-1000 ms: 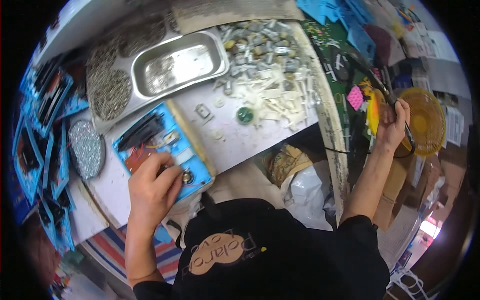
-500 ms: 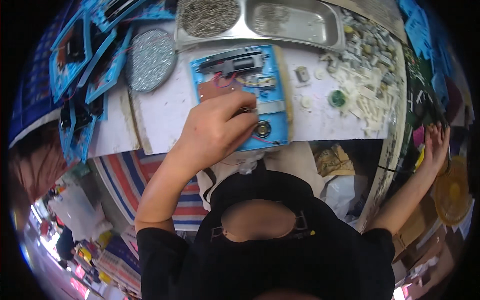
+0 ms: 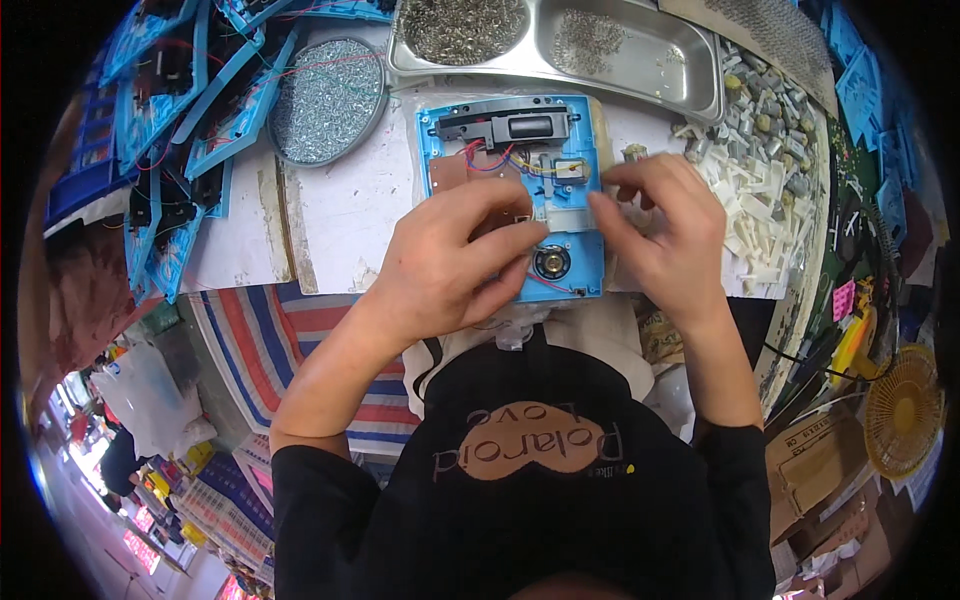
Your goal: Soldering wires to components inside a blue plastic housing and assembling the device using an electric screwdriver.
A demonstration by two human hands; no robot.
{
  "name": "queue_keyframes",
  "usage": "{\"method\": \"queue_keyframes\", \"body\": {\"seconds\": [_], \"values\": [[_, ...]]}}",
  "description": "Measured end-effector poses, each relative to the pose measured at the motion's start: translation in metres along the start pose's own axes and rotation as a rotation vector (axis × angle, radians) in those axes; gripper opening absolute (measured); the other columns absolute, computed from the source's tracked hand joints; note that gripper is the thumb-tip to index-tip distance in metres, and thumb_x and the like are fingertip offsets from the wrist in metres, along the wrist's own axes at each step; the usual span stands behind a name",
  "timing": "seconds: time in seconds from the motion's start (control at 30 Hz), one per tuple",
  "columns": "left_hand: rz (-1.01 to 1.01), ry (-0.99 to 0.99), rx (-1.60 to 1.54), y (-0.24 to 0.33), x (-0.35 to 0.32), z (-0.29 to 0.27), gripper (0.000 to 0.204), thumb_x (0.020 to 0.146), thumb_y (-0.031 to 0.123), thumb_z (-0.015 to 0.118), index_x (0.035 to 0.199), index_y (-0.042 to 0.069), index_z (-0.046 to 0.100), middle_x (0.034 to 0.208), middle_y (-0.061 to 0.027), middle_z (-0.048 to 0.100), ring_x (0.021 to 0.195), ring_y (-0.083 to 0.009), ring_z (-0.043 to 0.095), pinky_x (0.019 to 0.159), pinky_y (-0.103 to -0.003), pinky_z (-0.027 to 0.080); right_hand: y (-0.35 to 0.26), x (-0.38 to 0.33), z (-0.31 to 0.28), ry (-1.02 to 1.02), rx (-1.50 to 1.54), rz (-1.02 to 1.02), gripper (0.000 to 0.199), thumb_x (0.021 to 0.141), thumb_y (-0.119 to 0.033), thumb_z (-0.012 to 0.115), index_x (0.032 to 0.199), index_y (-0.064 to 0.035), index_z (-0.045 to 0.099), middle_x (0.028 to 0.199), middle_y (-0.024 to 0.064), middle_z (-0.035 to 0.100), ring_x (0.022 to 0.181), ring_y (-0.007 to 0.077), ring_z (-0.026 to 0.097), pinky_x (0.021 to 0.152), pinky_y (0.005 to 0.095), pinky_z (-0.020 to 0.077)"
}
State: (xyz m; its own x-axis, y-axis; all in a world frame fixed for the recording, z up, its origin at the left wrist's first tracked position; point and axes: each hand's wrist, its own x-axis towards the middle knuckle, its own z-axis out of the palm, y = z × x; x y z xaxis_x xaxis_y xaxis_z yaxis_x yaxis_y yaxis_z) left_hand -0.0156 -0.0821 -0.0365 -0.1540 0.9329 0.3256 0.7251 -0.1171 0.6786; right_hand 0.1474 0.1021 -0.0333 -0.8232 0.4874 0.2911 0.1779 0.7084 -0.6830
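Note:
A blue plastic casing (image 3: 584,275) lies in front of me on the table. Inside it are a black mechanism (image 3: 530,127), a brown circuit board (image 3: 450,172), thin coloured wires, a white-grey strip (image 3: 571,220) and a round speaker (image 3: 551,262). My left hand (image 3: 450,255) rests over the casing's left side, fingers curled and pinched by the strip; what they grip is hidden. By the casing's right edge is my right hand (image 3: 672,225), thumb and forefinger apart with nothing visible between them.
A round dish (image 3: 380,95) of small silvery screws stands left of a metal tray (image 3: 705,85) with small metal pieces. More blue casings (image 3: 215,140) with wires pile up at left. White plastic parts (image 3: 755,205) and small grey parts heap at right. A yellow fan (image 3: 903,410) stands farther right.
My right hand has come in from the far right to the casing's right edge. My left hand stays over the casing. The whole view has shifted slightly.

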Motion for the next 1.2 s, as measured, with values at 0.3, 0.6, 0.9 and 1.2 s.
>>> {"method": "queue_keyframes", "body": {"seconds": [0.3, 0.6, 0.9, 1.2], "values": [[-0.014, 0.168, 0.262, 0.0, 0.02, 0.006, 0.036, 0.071, 0.003, 0.076, 0.106, 0.011, 0.075, 0.099, -0.0051, 0.059, 0.087, -0.0235, 0.058, 0.08, -0.038, 0.04, -0.017, 0.034, 0.006, -0.173, -0.347, 0.02, 0.029, 0.082, -0.03, 0.074, 0.073, -0.0055, 0.064, 0.071, 0.0108, 0.065, 0.071, 0.0333, 0.067, 0.062, 0.0447, 0.0523], [0.013, 0.201, 0.336, -0.004, 0.02, 0.008, 0.038, 0.068, 0.006, 0.075, 0.106, 0.012, 0.075, 0.099, -0.0031, 0.058, 0.088, -0.0222, 0.056, 0.084, -0.039, 0.037, -0.02, 0.047, 0.003, -0.267, -0.422, -0.016, 0.029, 0.08, -0.028, 0.072, 0.07, -0.0021, 0.065, 0.067, 0.0167, 0.065, 0.064, 0.0381, 0.067, 0.059, 0.0481, 0.0537], [0.044, 0.191, 0.425, -0.005, 0.022, 0.016, 0.037, 0.071, 0.015, 0.074, 0.108, 0.015, 0.077, 0.103, -0.0021, 0.06, 0.099, -0.0246, 0.055, 0.093, -0.044, 0.033, -0.019, 0.04, 0.002, -0.279, -0.337, 0.081, 0.028, 0.08, -0.025, 0.071, 0.068, -0.0007, 0.066, 0.068, 0.0188, 0.066, 0.067, 0.0388, 0.068, 0.062, 0.0477, 0.0548], [0.05, 0.149, 0.464, -0.006, 0.024, 0.017, 0.037, 0.07, 0.014, 0.075, 0.108, 0.015, 0.078, 0.104, -0.0011, 0.061, 0.103, -0.0248, 0.055, 0.095, -0.045, 0.031, -0.038, 0.056, -0.003, -0.486, -0.608, -0.298, 0.015, 0.076, -0.017, 0.07, 0.071, -0.0034, 0.07, 0.078, 0.0176, 0.069, 0.073, 0.0346, 0.071, 0.066, 0.0458, 0.0565]]}}
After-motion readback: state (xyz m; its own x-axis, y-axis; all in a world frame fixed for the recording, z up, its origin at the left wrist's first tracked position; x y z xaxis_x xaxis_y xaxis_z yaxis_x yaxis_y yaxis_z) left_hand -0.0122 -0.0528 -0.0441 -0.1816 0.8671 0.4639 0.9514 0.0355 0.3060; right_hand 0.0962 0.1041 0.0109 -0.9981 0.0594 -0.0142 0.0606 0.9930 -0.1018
